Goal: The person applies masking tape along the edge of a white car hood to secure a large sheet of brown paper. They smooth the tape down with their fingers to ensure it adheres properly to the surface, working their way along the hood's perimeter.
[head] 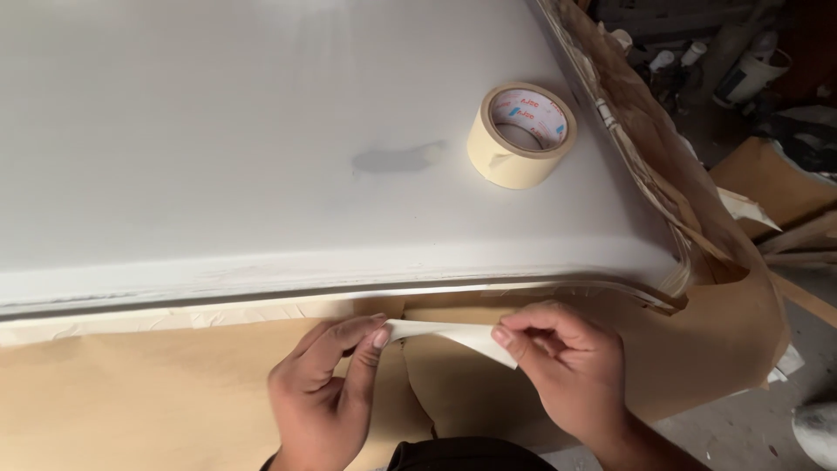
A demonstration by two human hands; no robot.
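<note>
A short strip of cream masking tape [445,334] is stretched between both hands, just below the edge of a white painted panel [244,131]. My left hand [327,392] pinches its left end with thumb and forefinger. My right hand [567,366] pinches the right end, which folds downward. Behind the strip lies brown masking paper [157,392] taped along the panel's lower edge, with a seam between two sheets right under the strip. A roll of the same cream tape [521,133] stands flat on the panel, above and to the right of my hands.
A grey patch [397,159] marks the white panel left of the roll. Crumpled brown paper [645,131] covers the panel's right side. Cardboard pieces [776,183] and white containers [750,70] lie on the dark floor at right.
</note>
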